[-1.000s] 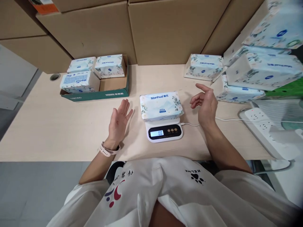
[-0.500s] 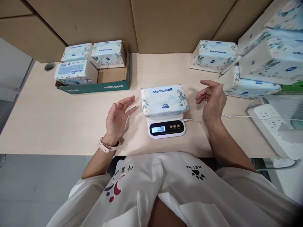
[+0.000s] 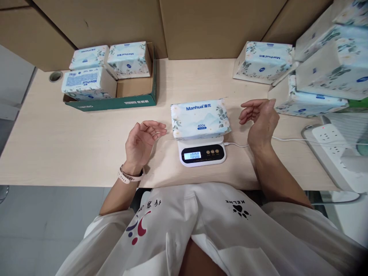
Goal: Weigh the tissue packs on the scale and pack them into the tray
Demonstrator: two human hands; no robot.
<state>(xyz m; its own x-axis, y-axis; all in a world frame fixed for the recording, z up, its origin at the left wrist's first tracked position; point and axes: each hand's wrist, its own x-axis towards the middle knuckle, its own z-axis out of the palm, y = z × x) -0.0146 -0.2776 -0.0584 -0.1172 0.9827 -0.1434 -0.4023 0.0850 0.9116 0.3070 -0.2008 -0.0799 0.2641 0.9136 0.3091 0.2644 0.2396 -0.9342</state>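
Note:
A light blue and white tissue pack (image 3: 199, 118) lies flat on a white digital scale (image 3: 188, 161), whose lit display reads about 100.0. My left hand (image 3: 142, 143) is open beside the pack's left end, palm facing it, with a small gap and nothing held. On the other side my right hand (image 3: 261, 120) is also open, its fingers loosely curled toward the pack without touching it. The pack hides most of the scale's weighing plate.
At the back left a green-sided cardboard tray (image 3: 138, 100) holds 3 tissue packs. More tissue packs (image 3: 266, 61) are stacked at the right. A white power strip (image 3: 333, 142) and a white cable (image 3: 238, 145) lie to the right. Tall cardboard boxes (image 3: 201, 28) line the table's back.
The view has shifted slightly. My hands remain on either side of the tissue pack, with only slight finger movement. The pack stays on the scale.

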